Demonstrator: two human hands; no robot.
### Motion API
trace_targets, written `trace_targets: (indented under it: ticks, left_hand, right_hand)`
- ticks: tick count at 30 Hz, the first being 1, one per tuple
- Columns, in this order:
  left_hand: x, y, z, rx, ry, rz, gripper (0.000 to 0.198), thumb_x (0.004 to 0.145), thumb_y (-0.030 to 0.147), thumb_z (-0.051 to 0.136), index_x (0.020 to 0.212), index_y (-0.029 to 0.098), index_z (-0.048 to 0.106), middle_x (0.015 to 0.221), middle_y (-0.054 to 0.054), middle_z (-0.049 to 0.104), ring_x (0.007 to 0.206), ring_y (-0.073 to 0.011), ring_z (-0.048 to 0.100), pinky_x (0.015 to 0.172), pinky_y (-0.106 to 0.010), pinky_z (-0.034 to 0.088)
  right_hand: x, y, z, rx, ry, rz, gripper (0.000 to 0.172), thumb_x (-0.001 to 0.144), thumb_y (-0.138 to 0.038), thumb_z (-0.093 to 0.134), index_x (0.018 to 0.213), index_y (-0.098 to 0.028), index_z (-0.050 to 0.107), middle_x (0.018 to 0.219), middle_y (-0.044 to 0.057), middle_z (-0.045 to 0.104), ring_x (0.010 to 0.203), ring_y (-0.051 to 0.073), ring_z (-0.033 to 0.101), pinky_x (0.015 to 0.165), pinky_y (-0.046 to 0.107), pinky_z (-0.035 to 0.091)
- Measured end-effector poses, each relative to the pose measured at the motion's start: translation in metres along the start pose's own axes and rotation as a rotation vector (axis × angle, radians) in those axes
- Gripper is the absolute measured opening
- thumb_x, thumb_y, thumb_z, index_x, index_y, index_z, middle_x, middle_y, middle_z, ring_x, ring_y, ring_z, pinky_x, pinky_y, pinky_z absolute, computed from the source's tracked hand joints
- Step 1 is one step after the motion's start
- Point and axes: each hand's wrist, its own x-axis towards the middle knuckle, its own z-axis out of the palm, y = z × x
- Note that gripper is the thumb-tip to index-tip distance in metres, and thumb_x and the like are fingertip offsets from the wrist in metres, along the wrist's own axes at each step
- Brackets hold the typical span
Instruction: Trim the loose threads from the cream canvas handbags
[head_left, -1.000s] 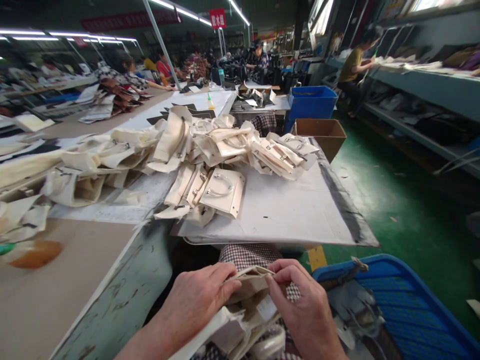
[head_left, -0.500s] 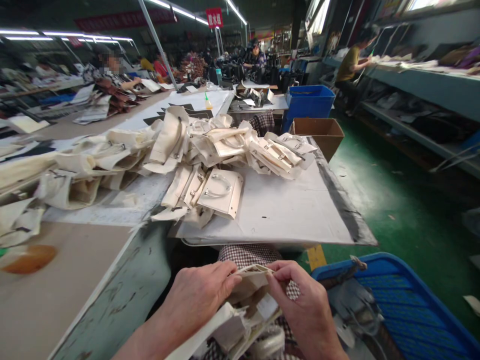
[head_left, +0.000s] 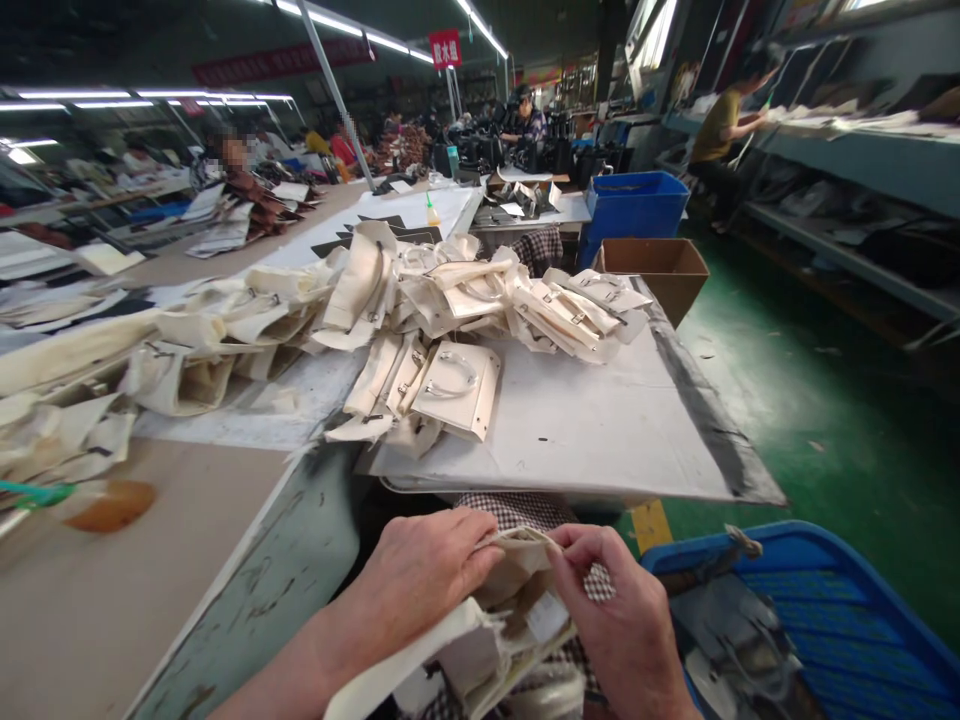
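A cream handbag (head_left: 517,590) rests in my lap over checked cloth, its mouth towards me and a small white label inside. My left hand (head_left: 431,560) pinches the left part of its far rim between thumb and fingers. On the right part of that rim, my right hand (head_left: 619,600) grips the edge with thumb and forefinger. The stretch of rim between the hands bows upward. Clear plastic wrapping shows at the bag's lower end. Past the table's near edge, a cream bag with a clear-wrapped handle (head_left: 459,385) lies on the white table (head_left: 585,430).
Many cream bags (head_left: 472,285) are heaped across the table and leftwards. A bottle of amber liquid (head_left: 112,503) lies at the left. A blue basket (head_left: 817,590) stands at my right. Beyond are a cardboard box (head_left: 652,260), a blue bin (head_left: 637,205) and several people working.
The view has swung slightly left, so the scene sits further right and more of the amber bottle shows. Both hands keep their pinch on the bag's rim.
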Motion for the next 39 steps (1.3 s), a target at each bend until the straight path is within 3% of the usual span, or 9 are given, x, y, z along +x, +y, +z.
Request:
trace_targets:
  ticks: [4, 8, 14, 22, 30, 34, 39]
  left_hand:
    - [0.003, -0.007, 0.006, -0.109, 0.085, 0.152, 0.018, 0.090, 0.020, 0.058, 0.108, 0.023, 0.058, 0.104, 0.001, 0.068, 0.095, -0.0161, 0.065, 0.080, -0.023, 0.049]
    - [0.009, -0.010, 0.017, -0.083, 0.228, 0.272, 0.030, 0.084, 0.015, 0.063, 0.112, 0.021, 0.052, 0.102, 0.001, 0.068, 0.089, -0.0157, 0.066, 0.073, -0.022, 0.049]
    - [0.014, -0.010, 0.021, -0.100, 0.299, 0.323, 0.006, 0.091, 0.020, 0.055, 0.097, 0.021, 0.055, 0.088, 0.002, 0.067, 0.075, -0.0122, 0.063, 0.066, -0.020, 0.046]
    - [0.009, -0.008, 0.016, -0.086, 0.302, 0.357, 0.007, 0.093, 0.020, 0.050, 0.093, 0.019, 0.057, 0.095, -0.001, 0.070, 0.087, -0.0149, 0.066, 0.072, -0.022, 0.053]
    - [0.010, -0.004, 0.016, 0.046, 0.506, 0.495, 0.006, 0.092, 0.014, 0.052, 0.094, 0.016, 0.057, 0.103, -0.003, 0.071, 0.091, -0.0144, 0.068, 0.075, -0.022, 0.056]
    - [0.014, -0.005, 0.021, 0.000, 0.528, 0.483, 0.006, 0.093, 0.016, 0.049, 0.096, 0.017, 0.055, 0.102, -0.002, 0.071, 0.090, -0.0140, 0.068, 0.076, -0.023, 0.055]
    - [0.016, 0.003, 0.021, -0.002, 0.447, 0.366, 0.010, 0.091, 0.013, 0.045, 0.088, 0.017, 0.054, 0.088, -0.003, 0.069, 0.077, -0.0150, 0.067, 0.069, -0.024, 0.054]
  right_hand:
    - [0.003, -0.003, 0.002, -0.003, 0.047, 0.002, 0.007, 0.086, -0.024, 0.058, 0.080, -0.023, 0.056, 0.073, -0.004, 0.070, 0.060, 0.009, 0.065, 0.058, 0.016, 0.054]
    - [0.001, 0.002, 0.003, -0.030, 0.006, -0.028, 0.002, 0.086, -0.022, 0.059, 0.087, -0.023, 0.058, 0.075, -0.004, 0.070, 0.062, 0.008, 0.065, 0.059, 0.015, 0.054]
    - [-0.002, 0.004, 0.003, -0.009, -0.005, 0.006, 0.002, 0.086, -0.023, 0.059, 0.087, -0.024, 0.058, 0.076, -0.005, 0.070, 0.063, 0.008, 0.066, 0.060, 0.015, 0.054]
    - [0.000, 0.002, 0.001, 0.001, -0.047, -0.016, 0.002, 0.087, -0.021, 0.059, 0.085, -0.023, 0.059, 0.079, -0.004, 0.070, 0.067, 0.008, 0.066, 0.064, 0.015, 0.055]
    - [0.000, 0.001, -0.001, 0.009, -0.065, -0.061, 0.007, 0.087, -0.018, 0.058, 0.091, -0.023, 0.060, 0.076, -0.006, 0.068, 0.065, 0.007, 0.065, 0.063, 0.014, 0.053]
    - [0.003, -0.001, -0.001, 0.027, -0.029, -0.059, 0.006, 0.087, -0.018, 0.058, 0.087, -0.023, 0.061, 0.074, -0.006, 0.068, 0.061, 0.006, 0.064, 0.060, 0.013, 0.053]
    - [0.001, 0.001, -0.003, 0.052, -0.090, -0.022, 0.004, 0.088, -0.020, 0.059, 0.089, -0.023, 0.061, 0.076, -0.006, 0.069, 0.064, 0.006, 0.065, 0.062, 0.012, 0.052]
